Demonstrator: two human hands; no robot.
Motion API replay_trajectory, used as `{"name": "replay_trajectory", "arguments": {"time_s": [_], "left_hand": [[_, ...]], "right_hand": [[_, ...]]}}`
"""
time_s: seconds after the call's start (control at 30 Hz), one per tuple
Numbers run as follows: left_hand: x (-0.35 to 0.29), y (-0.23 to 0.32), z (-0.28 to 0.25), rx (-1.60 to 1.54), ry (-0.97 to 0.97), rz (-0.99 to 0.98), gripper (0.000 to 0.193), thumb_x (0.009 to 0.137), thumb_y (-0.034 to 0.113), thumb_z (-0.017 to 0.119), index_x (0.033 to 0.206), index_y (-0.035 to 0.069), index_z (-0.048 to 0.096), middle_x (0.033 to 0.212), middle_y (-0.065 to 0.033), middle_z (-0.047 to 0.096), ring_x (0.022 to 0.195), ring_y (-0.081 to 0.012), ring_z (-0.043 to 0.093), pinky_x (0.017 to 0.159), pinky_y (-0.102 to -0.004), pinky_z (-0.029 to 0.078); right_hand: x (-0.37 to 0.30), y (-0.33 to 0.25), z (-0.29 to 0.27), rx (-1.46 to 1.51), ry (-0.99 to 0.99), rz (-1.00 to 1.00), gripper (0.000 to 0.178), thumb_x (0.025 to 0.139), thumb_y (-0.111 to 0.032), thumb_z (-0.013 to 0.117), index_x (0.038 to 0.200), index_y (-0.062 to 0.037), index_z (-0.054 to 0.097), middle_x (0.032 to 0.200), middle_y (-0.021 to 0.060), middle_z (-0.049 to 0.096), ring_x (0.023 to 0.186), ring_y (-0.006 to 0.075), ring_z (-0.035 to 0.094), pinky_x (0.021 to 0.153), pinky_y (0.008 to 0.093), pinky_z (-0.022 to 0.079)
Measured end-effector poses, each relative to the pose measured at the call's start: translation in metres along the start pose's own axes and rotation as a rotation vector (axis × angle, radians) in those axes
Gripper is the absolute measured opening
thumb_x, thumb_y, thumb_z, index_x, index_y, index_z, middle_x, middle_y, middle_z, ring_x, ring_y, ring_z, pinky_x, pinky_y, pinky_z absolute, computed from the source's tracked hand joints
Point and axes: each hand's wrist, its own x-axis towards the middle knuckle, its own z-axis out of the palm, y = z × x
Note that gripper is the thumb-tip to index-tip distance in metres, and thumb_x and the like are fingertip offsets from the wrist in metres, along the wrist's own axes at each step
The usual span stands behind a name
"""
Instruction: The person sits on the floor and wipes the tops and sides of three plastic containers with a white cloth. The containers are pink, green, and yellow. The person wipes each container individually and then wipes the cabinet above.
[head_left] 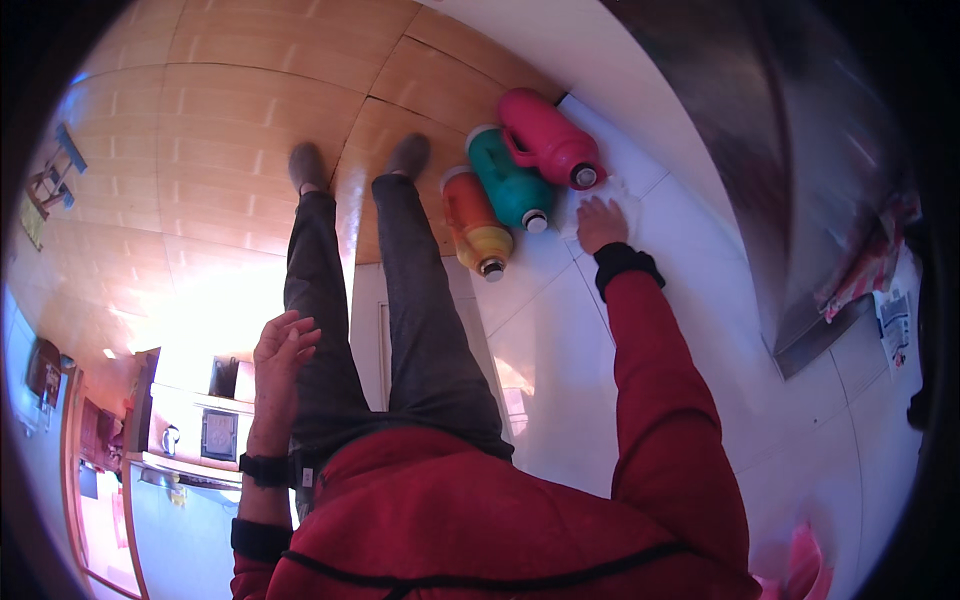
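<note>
Three thermos flasks stand side by side ahead of me and right of my feet. The pink flask [548, 138] is farthest right, with a side handle and a pale stopper. Next to it is the green flask [507, 178], then the orange-and-yellow flask [474, 215]. My right hand [601, 224] reaches to the white tiles just below the pink flask's top. Its fingers are stretched out and slightly apart, beside a pale, crinkled thing [625, 200] I cannot make out. My left hand [285, 345] hangs in the air by my left thigh, fingers loosely bent, holding nothing.
White tiles [560, 310] run along my right, below a dark metallic surface [740, 120]. Tan floor tiles [260, 120] lie ahead. A small stool [58, 170] stands far left. A stand with a kettle [170, 438] is at lower left. Something pink [805, 565] lies at lower right.
</note>
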Motion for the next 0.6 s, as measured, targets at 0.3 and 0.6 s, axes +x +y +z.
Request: {"name": "replay_trajectory", "arguments": {"time_s": [0.3, 0.6], "left_hand": [[0.009, 0.012, -0.001, 0.094, 0.004, -0.044, 0.039, 0.092, 0.017, 0.054, 0.128, 0.003, 0.046, 0.12, -0.0111, 0.058, 0.106, -0.0166, 0.058, 0.087, -0.0276, 0.046], [0.003, 0.027, 0.007, 0.142, -0.054, 0.004, 0.03, 0.098, 0.017, 0.046, 0.126, 0.006, 0.048, 0.118, -0.0098, 0.058, 0.102, -0.0159, 0.06, 0.084, -0.0273, 0.047]], "right_hand": [[0.043, 0.07, -0.034, -0.208, 0.42, 0.178, 0.038, 0.09, -0.024, 0.042, 0.124, -0.0143, 0.056, 0.141, 0.0052, 0.043, 0.134, 0.0273, 0.033, 0.109, 0.0483, 0.024], [0.008, 0.023, 0.001, -0.131, 0.219, -0.011, 0.038, 0.088, -0.025, 0.044, 0.122, -0.0169, 0.059, 0.139, 0.0037, 0.046, 0.136, 0.0236, 0.029, 0.109, 0.049, 0.02]]}}
